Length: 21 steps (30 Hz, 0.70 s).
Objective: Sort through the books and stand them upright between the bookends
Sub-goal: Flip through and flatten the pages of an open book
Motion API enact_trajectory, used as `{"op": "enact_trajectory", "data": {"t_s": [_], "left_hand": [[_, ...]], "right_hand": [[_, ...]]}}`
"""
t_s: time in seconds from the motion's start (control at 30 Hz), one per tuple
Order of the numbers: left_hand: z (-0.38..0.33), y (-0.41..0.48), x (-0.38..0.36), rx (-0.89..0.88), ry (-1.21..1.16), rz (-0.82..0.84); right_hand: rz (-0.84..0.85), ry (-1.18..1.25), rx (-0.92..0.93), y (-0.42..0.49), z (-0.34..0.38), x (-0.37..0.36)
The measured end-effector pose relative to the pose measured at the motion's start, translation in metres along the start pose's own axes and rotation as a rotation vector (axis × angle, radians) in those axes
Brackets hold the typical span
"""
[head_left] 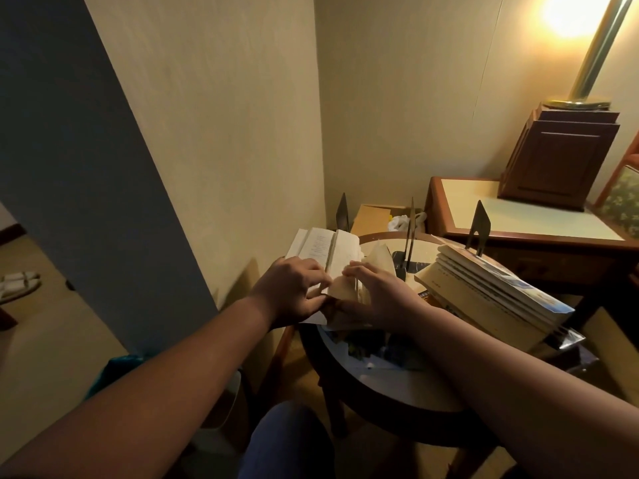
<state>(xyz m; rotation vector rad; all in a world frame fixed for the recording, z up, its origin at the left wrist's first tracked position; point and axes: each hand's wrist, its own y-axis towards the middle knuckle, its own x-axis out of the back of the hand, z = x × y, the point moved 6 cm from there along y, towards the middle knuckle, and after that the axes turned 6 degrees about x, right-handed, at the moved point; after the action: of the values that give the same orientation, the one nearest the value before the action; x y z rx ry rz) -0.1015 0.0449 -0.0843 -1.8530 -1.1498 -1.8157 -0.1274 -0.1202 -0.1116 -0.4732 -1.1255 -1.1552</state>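
Note:
An open book (pixel 323 250) with pale pages lies at the left edge of a small round table (pixel 387 392). My left hand (pixel 294 288) presses on its near left corner, fingers closed on the pages. My right hand (pixel 377 299) grips a fanned bunch of pages at the book's near right. A slanted stack of several books (pixel 484 288) leans on the table's right side. Three dark metal bookends stand at the back: left (pixel 343 212), middle (pixel 410 233), right (pixel 479 224).
A wooden side table (pixel 518 223) with a dark wooden box (pixel 560 153) and a lit brass lamp (pixel 587 63) stands at the right. A cardboard box (pixel 373 217) sits in the wall corner behind. Sandals (pixel 17 281) lie on the floor at far left.

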Motion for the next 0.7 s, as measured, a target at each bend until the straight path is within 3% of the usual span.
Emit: {"op": "enact_trajectory", "data": {"t_s": [0.27,0.7], "left_hand": [[0.001,-0.003,0.001,0.034,-0.034,0.006],[-0.012,0.003,0.002,-0.018,0.144,-0.041]], "right_hand": [[0.038,-0.027,0.036,-0.003,0.001,0.007],[-0.01,0.031,-0.021,0.001,-0.002,0.001]]}}
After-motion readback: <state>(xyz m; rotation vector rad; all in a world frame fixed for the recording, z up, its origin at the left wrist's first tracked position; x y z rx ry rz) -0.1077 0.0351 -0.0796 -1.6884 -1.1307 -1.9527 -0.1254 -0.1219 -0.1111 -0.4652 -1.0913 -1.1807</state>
